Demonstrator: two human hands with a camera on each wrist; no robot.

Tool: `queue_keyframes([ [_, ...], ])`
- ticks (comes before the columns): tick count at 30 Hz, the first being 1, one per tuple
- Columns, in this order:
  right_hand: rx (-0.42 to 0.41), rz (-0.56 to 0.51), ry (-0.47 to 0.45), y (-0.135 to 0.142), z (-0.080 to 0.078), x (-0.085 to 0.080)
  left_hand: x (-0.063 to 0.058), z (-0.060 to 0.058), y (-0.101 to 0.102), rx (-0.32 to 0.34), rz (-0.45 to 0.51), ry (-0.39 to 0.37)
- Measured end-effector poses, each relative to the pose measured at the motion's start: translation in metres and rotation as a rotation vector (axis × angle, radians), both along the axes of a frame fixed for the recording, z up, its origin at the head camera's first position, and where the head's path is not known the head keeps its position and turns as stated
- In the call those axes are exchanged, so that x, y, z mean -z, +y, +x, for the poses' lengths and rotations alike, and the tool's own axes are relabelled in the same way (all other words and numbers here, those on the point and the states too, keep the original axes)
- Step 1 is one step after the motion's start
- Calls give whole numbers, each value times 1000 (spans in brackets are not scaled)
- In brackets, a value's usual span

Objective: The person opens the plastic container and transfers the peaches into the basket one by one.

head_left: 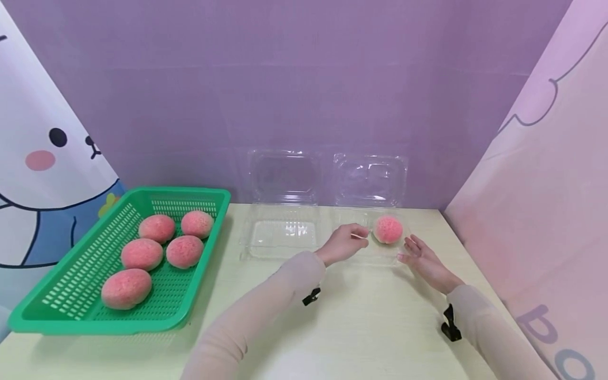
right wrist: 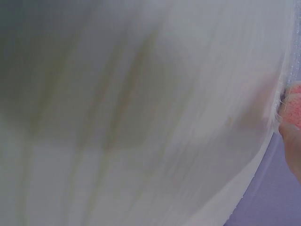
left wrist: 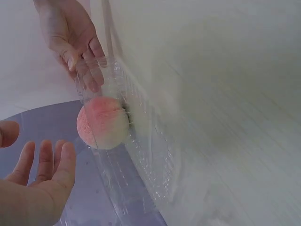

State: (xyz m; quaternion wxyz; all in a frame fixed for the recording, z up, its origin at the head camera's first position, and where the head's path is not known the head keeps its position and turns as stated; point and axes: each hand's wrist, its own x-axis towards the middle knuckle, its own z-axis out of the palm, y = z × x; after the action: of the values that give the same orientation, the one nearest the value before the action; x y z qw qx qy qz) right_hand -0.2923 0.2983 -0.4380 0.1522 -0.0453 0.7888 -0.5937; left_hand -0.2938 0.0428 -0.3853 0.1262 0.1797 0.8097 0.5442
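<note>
A round pink-and-cream peach (head_left: 388, 229) sits in the right-hand clear plastic clamshell box (head_left: 366, 259), whose lid (head_left: 370, 179) stands raised behind it. My left hand (head_left: 343, 244) is just left of the peach, apart from it. In the left wrist view, the fingers of the left hand (left wrist: 44, 174) are loosely bent with nothing between them. At the box's right side is my right hand (head_left: 429, 264), its fingers relaxed against or very near the clear wall; contact is hard to tell. Only part of a finger or thumb (right wrist: 292, 148) shows beside the peach (right wrist: 292, 106) in the right wrist view.
A second clear clamshell box (head_left: 284, 232) stands lid-up to the left. Further left, a green plastic basket (head_left: 190, 295) holds several pink peaches (head_left: 141, 254). A purple backdrop (head_left: 304, 95) rises behind the pale table (head_left: 361, 327), with printed panels at both sides.
</note>
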Motion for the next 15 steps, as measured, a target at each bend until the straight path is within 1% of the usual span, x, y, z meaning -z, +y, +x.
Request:
queue_keyframes([
  [4,7,-8,-8,0,1,0,4,-8,14,-24,7,5],
  [7,3,-10,-6,1,2,1,9,-15,26,-42,-9,15],
  [9,-2,-10,-3,1,3,1,12,-21,34,-57,-32,29],
  [11,-6,-7,1,2,3,2,14,-27,42,-86,-71,46],
  [15,-6,5,12,2,4,3,12,-38,55,-153,-154,66],
])
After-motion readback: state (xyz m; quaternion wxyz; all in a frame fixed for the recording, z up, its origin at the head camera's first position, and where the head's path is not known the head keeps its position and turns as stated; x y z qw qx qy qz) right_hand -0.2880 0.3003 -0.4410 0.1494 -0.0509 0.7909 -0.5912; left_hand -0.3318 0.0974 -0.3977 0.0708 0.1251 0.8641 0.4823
